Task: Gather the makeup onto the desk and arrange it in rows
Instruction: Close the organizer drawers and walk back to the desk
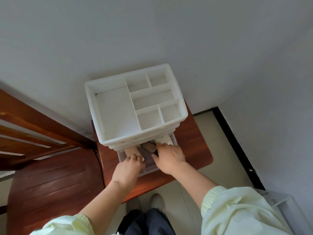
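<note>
A white makeup organizer (135, 106) with empty top compartments stands on a small red-brown wooden table (194, 150). Its clear bottom drawer (149, 160) is pulled out toward me. Inside lie a beige tube (131, 150) on the left, a brown item (149, 146) in the middle and a cream-coloured tube (163, 139) on the right. My left hand (127, 168) has its fingers curled on the beige tube. My right hand (169, 157) reaches into the drawer with fingertips at the cream tube and the thumb by a dark item; what it grips is hidden.
A red-brown wooden bed frame and footboard (47, 175) lies left of the table. White walls meet behind the organizer. A pale floor with dark skirting (237, 150) runs on the right. A white rack (284, 206) sits at lower right. My shoe (157, 200) stands below the table.
</note>
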Available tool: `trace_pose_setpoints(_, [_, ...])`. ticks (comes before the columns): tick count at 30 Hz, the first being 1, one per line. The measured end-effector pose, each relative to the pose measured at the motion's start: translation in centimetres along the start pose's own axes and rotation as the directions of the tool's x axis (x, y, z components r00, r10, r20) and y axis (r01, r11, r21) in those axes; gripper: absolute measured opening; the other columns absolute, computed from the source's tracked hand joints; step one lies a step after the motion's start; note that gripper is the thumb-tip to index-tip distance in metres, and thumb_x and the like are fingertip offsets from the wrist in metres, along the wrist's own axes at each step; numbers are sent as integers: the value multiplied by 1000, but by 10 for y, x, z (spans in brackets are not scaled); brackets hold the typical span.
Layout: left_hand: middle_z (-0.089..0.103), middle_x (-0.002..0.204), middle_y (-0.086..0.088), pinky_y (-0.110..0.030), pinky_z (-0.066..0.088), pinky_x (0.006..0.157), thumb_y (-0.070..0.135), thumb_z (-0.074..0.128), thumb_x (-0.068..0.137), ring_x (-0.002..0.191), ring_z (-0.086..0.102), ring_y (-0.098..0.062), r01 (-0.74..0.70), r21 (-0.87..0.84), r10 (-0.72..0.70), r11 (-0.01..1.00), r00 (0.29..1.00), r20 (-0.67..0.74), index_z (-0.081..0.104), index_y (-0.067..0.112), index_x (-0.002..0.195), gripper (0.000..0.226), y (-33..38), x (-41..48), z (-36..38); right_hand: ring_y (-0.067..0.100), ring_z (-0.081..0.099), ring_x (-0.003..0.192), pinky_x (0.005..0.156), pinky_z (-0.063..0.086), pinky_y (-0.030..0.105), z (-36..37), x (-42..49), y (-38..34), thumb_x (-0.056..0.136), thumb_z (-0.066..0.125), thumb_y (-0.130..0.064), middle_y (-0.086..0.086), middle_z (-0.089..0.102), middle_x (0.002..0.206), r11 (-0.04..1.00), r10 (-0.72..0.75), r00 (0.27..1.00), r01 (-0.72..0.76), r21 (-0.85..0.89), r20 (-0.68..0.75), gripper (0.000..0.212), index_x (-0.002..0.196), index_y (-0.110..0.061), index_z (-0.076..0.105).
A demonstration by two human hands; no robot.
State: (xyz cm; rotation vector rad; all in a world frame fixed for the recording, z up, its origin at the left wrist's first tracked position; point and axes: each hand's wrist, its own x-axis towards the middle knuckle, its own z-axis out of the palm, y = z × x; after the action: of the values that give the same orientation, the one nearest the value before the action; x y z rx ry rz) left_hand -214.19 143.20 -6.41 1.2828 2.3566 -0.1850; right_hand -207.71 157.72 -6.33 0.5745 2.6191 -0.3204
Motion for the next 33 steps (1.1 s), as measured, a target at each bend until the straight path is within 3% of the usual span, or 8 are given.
trace_pose_setpoints(3, [52, 122, -2, -28, 45, 67, 12, 56, 90, 107, 57, -21, 78, -124, -85, 989, 995, -53, 43, 13, 129, 41, 2, -6, -9, 30, 61, 105, 76, 39, 35, -13, -15, 5, 98, 42, -43, 9, 64, 115, 991, 35, 997, -43, 125, 70, 38, 120, -14, 52])
trace_pose_setpoints(7, [55, 106, 1, -29, 38, 65, 21, 59, 88, 93, 58, -25, 153, -404, -212, 902, 972, -104, 46, 17, 114, 29, 3, -23, -35, 28, 61, 103, 75, 43, 33, -32, -48, 13, 95, 47, -49, 4, 63, 113, 935, 109, 982, -154, 321, 153, 39, 120, -20, 55])
trace_pose_setpoints(12, [61, 88, 6, -29, 40, 63, 26, 62, 77, 77, 54, -19, 255, -621, -389, 741, 917, -89, 52, 23, 91, 18, 9, -47, -58, 13, 62, 65, 60, 51, 28, -53, -95, 24, 94, 53, -41, 2, 65, 84, 653, 144, 966, -257, 712, 217, 22, 95, -21, 61])
trace_pose_setpoints(15, [63, 83, 6, -27, 41, 61, 26, 68, 72, 76, 58, -17, 267, -737, -458, 621, 886, -65, 57, 20, 90, 23, 17, -51, -73, 13, 60, 58, 57, 49, 28, -61, -120, 32, 94, 56, -42, 6, 68, 79, 518, 171, 967, -252, 817, 190, 28, 95, -15, 64])
trace_pose_setpoints(24, [67, 98, -7, -27, 52, 61, 28, 71, 85, 81, 65, -19, 51, -975, -286, 215, 958, -12, 59, 10, 114, 36, 69, -44, -124, 14, 47, 52, 52, 41, 20, -77, -225, 49, 93, 61, -26, 7, 61, 63, -41, 449, 892, -43, 998, 57, 23, 102, -8, 72])
trace_pose_setpoints(26, [67, 94, -9, -30, 54, 57, 28, 68, 88, 74, 65, -20, 24, -966, -171, 259, 985, -21, 57, 12, 115, 34, 86, -41, -130, 16, 48, 56, 52, 40, 20, -74, -250, 47, 91, 63, -25, 8, 59, 62, -153, 544, 837, 28, 988, 60, 23, 101, -6, 72])
trace_pose_setpoints(30, [67, 93, -6, -39, 56, 73, 30, 69, 86, 84, 64, -24, -97, -914, 75, 393, 994, -74, 61, 14, 107, 28, 124, -53, -127, 17, 52, 56, 51, 37, 22, -58, -307, 25, 90, 62, -21, 9, 55, 59, -318, 717, 689, 186, 930, 108, 22, 99, -3, 71])
trace_pose_setpoints(33, [64, 87, -1, -43, 54, 80, 25, 69, 86, 83, 60, -20, -129, -887, 209, 444, 977, -37, 64, 8, 105, 26, 158, -75, -111, 17, 50, 52, 50, 33, 24, -32, -359, 2, 89, 61, -18, 7, 53, 55, -367, 817, 557, 300, 880, 150, 15, 88, -7, 71])
